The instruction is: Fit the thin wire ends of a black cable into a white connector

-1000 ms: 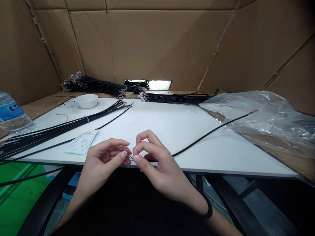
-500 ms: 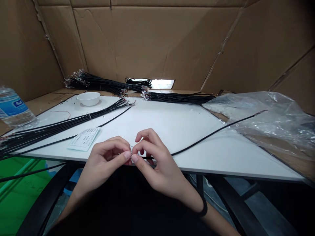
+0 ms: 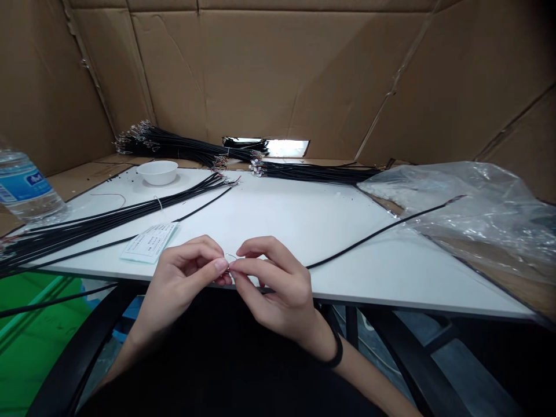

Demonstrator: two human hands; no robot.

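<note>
My left hand (image 3: pixel 186 269) is closed in a pinch at the near edge of the white table (image 3: pixel 278 214), its thumb and forefinger on something small at the end of a black cable (image 3: pixel 360 242). Fingertips of my right hand (image 3: pixel 278 284) meet them, closed on the same cable end. A thin wire (image 3: pixel 231 255) sticks up between the two hands. From behind my right hand the cable runs to the right, and its far end, with fine bare wires, rises near a plastic bag. My fingers hide most of the end being pinched.
Black cable bundles lie at left (image 3: pixel 117 214), back left (image 3: pixel 174 142) and back middle (image 3: pixel 317 172). A white bowl (image 3: pixel 157 172), a printed label (image 3: pixel 150 243) and a water bottle (image 3: pixel 28 188) are on the left. A clear plastic bag (image 3: pixel 469 214) covers the right. Cardboard walls (image 3: pixel 304 69) enclose the table.
My right hand has turned, and its fingers have come closer together over the cable end. The cable's far end has dipped slightly to the left. My left hand keeps its pinch.
</note>
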